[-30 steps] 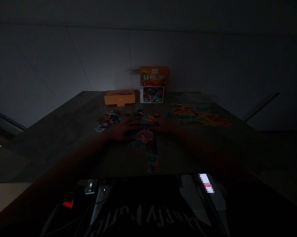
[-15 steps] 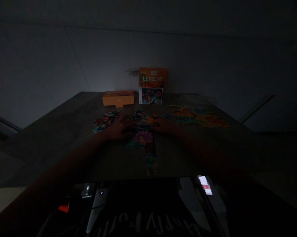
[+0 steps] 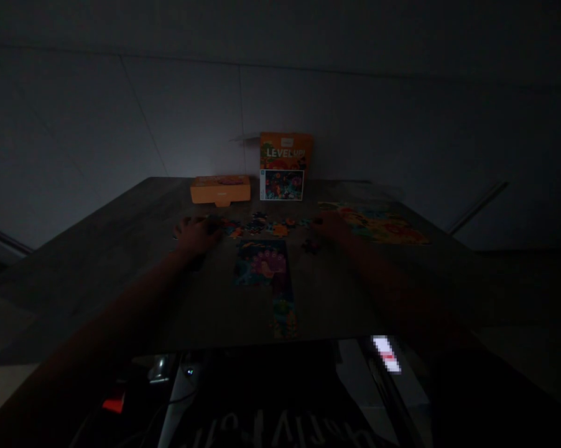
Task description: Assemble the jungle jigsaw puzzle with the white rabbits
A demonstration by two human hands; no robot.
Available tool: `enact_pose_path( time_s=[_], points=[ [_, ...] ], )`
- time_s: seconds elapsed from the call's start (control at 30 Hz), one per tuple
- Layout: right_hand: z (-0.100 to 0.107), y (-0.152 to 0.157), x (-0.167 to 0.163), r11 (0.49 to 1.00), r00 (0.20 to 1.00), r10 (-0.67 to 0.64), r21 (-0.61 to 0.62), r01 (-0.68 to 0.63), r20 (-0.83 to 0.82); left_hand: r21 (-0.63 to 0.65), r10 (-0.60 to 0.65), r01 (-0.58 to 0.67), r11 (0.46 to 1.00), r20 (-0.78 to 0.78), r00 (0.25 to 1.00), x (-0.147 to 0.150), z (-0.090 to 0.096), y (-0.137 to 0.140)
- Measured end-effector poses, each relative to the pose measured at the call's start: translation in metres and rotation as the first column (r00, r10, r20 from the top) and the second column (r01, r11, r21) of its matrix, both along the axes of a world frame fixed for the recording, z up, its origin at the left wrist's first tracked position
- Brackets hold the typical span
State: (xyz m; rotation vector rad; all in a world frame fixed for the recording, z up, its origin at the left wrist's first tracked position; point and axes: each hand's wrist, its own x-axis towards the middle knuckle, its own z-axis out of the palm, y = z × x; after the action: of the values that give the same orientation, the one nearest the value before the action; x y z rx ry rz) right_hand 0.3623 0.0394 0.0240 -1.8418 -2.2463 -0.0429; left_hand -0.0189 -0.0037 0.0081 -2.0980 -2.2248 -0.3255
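Note:
The scene is very dark. A partly joined jigsaw puzzle [image 3: 262, 264] with a purple peacock lies in the middle of the table, a narrow strip running from its right side toward me. My left hand [image 3: 197, 235] rests over the loose puzzle pieces at the left, fingers apart and covering some. My right hand [image 3: 331, 225] is at the right end of the loose pieces, beside the other puzzle; its fingertips are too dark and blurred to show whether they hold anything. Between the hands lie several loose puzzle pieces [image 3: 258, 223]. One dark puzzle piece [image 3: 311, 247] lies just below my right hand.
An orange-toned assembled puzzle [image 3: 383, 225] lies at the right. At the back, an orange "LEVEL UP!" box [image 3: 286, 146] stands upright behind a picture card [image 3: 283, 185]. A flat orange box [image 3: 221, 190] sits left of it. The table's front edge [image 3: 243, 344] is near my body.
Both hands have moved apart from the top of the peacock puzzle: my left hand leftward onto the loose pieces, my right hand rightward. The puzzle's top and a dark loose piece are now uncovered.

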Motion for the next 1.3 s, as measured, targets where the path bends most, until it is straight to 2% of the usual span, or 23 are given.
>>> enact_pose_path(
  time_s=[0.27,0.77,0.97,1.17,1.3],
  points=[
    [0.000,-0.009,-0.019,0.997,0.998,0.066,-0.047,-0.067,-0.009,-0.058,-0.018,0.016,0.998,-0.027,0.999,0.004,0.001,-0.001],
    [-0.010,-0.011,-0.027,0.984,0.983,0.179,-0.017,-0.179,0.040,-0.060,0.001,-0.006,0.998,-0.071,0.997,0.000,0.000,0.005],
    [0.003,-0.017,-0.028,0.973,0.969,0.226,0.026,-0.229,0.098,-0.036,-0.012,0.008,0.999,-0.110,0.994,0.001,0.003,0.009],
    [0.022,-0.022,-0.020,0.960,0.965,0.239,0.125,-0.252,0.109,0.016,-0.038,0.042,0.999,-0.201,0.979,-0.002,0.015,0.007],
    [0.023,-0.025,-0.023,0.968,0.971,0.218,0.100,-0.228,0.102,0.014,-0.016,0.019,1.000,-0.198,0.980,-0.014,0.021,0.011]
  ],
)
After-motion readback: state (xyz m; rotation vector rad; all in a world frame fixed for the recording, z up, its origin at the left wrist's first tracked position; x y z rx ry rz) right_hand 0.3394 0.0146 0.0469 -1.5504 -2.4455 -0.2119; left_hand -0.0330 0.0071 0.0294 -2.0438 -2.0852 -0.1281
